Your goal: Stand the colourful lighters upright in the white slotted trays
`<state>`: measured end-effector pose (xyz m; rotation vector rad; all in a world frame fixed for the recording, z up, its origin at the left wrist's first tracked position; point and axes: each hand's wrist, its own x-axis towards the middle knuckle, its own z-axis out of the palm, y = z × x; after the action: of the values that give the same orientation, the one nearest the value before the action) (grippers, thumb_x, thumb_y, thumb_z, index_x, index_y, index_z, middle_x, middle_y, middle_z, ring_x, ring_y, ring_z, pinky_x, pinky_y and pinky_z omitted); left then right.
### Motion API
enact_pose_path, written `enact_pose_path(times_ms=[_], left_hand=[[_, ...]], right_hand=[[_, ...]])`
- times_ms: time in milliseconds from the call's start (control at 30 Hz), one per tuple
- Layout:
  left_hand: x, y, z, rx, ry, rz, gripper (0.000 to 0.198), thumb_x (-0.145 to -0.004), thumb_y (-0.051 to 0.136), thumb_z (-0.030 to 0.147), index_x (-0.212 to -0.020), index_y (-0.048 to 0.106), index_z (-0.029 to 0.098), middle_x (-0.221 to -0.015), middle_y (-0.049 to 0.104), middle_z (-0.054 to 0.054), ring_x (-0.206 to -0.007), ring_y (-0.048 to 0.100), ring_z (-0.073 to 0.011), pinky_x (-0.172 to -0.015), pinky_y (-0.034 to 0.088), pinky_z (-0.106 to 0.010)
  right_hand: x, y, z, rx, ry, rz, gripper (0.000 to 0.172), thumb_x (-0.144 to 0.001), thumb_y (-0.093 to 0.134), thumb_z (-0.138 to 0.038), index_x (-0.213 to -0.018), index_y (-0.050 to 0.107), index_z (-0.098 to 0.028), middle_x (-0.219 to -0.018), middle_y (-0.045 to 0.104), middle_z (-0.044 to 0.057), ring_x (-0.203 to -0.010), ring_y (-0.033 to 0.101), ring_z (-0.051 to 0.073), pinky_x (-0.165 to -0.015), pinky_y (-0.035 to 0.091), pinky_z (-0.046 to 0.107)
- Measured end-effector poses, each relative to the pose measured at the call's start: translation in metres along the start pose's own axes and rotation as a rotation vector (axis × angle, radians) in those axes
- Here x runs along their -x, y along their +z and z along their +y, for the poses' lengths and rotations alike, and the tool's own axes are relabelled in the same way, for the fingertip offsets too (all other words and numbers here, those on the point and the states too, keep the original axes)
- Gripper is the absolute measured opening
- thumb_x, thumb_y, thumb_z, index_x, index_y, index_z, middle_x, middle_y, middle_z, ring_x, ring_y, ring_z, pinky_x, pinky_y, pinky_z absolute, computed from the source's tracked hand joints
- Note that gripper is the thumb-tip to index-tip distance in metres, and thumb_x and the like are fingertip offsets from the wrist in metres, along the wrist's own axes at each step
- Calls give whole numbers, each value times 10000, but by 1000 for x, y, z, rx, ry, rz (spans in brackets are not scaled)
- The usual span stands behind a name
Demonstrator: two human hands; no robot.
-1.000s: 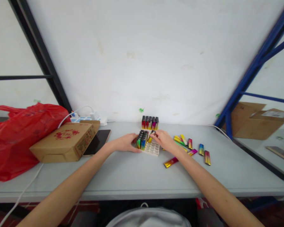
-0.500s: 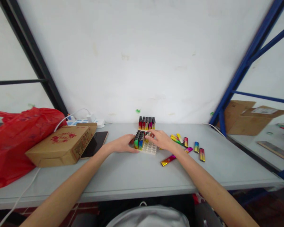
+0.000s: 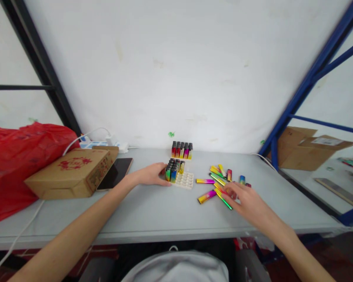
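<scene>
A white tray [image 3: 186, 180] with round slots lies at the middle of the table, and several upright lighters [image 3: 172, 169] fill its left part. My left hand [image 3: 153, 174] rests at the tray's left side, thumb and fingers apart around its edge. Behind it stands a second group of upright lighters [image 3: 182, 149]. My right hand [image 3: 241, 197] is over the loose lighters on the right, its curled fingertips at a red and yellow lighter [image 3: 218, 187]; whether they grip it is hard to tell. A yellow and purple lighter [image 3: 206, 196] lies nearby.
On the left are a red plastic bag [image 3: 32, 164], a cardboard box [image 3: 73, 172] and a dark phone [image 3: 116, 173]. A power strip with white cables [image 3: 122, 147] sits against the wall. An open carton [image 3: 300, 150] is beyond the blue frame on the right.
My right hand has moved from the tray to the loose lighters on the right. A yellow lighter now stands in the tray where its fingers were. My left hand has stayed at the tray.
</scene>
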<state>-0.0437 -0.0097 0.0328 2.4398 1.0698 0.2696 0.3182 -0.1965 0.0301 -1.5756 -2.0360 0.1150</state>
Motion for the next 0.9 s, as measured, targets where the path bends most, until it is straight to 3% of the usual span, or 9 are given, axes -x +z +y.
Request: enact_pose_path(times_ms=[100,200,333,433,667,800,900], left_hand=[[0,0,0,16,1,3,677,-695,798,702,-1085,648,169,-1061,705,-92,-910,660,-271,-778,503,-340],[0,0,1,8,-2,14,669,-676,802,715,-1048,647,182,-1023,702,-81,-885,662,-271,-760,500,-339],[0,-1,2,-24,9,18,635,-685,797,716,-1009,638,194,-997,699,-73,-875,659,-273,-759,502,-339],[0,0,1,-27,3,19,645,-695,790,722,-1025,631,191,-1016,699,-83,-892,662,-278,-775,513,-346],[1,0,1,-59,21,33,633,-711,774,728,-1022,631,196,-1023,716,-85,-895,673,-290,-774,522,-357],[2,0,3,-74,10,31,628,-719,759,740,-1012,628,200,-1020,720,-80,-891,679,-292,-776,525,-360],[2,0,3,-82,14,28,627,-721,755,741,-1010,626,200,-1023,715,-82,-905,674,-295,-776,521,-358]], right_hand=[[38,27,20,68,35,61,218,-996,582,-466,-1026,703,-287,-990,738,99,-846,720,299,-761,574,429],[50,42,32,96,65,143,217,-1012,553,-457,-1028,679,-281,-990,712,105,-907,726,318,-799,583,451],[37,39,37,57,76,206,200,-980,567,-449,-972,661,-272,-970,713,103,-934,713,327,-873,574,489],[22,27,42,-67,128,204,228,-933,634,-478,-990,676,-262,-983,745,97,-895,712,306,-837,578,464],[-24,15,49,-513,164,297,468,-880,715,-701,-856,634,-240,-864,710,65,-808,696,249,-745,579,370],[-30,30,28,-309,136,275,391,-958,662,-621,-955,653,-230,-946,726,76,-844,711,261,-781,588,403],[-25,44,4,-150,-77,174,261,-1035,624,-429,-1221,674,-254,-1233,709,109,-1187,678,299,-1048,546,469]])
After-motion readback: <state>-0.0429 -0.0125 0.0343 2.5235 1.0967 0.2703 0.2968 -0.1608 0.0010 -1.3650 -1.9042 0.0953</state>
